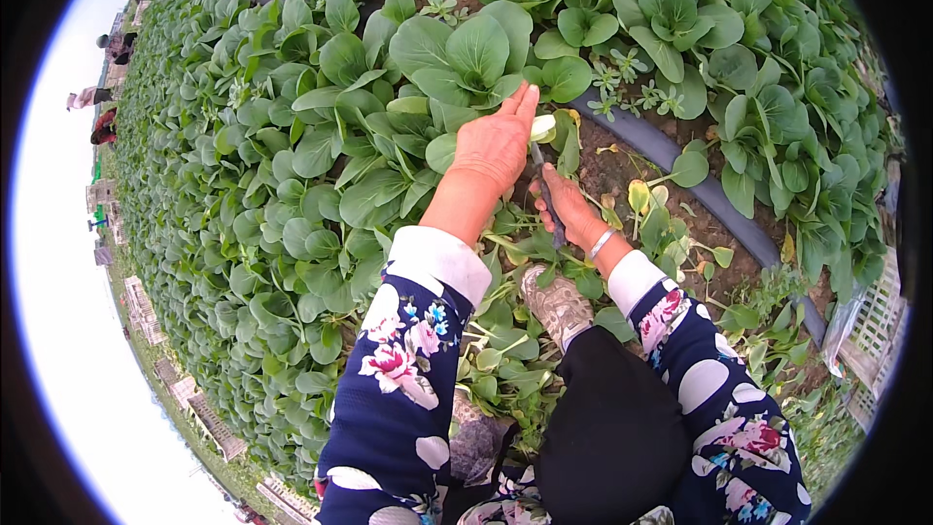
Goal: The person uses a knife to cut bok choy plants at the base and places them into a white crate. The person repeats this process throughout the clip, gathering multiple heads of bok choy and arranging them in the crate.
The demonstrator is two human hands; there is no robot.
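My left hand (493,146) is around a bok choy plant (477,51), palm down, with its broad green leaves spread beyond my fingers. A pale stem base (542,128) shows just to the right of that hand. My right hand (570,205) grips a knife (552,205) with a dark handle. Its narrow blade points up towards the pale stem base and appears to touch it; my left hand partly hides the spot. Loose and yellowed leaves (638,197) lie on the soil beside my right hand.
Dense rows of bok choy (306,153) surround me. A dark flat hose (678,160) runs across the soil on the right. Plastic crates (875,328) stand at the right edge, more crates (211,423) at the far left. People (116,47) are in the distance. My shoe (557,302) stands among cut leaves.
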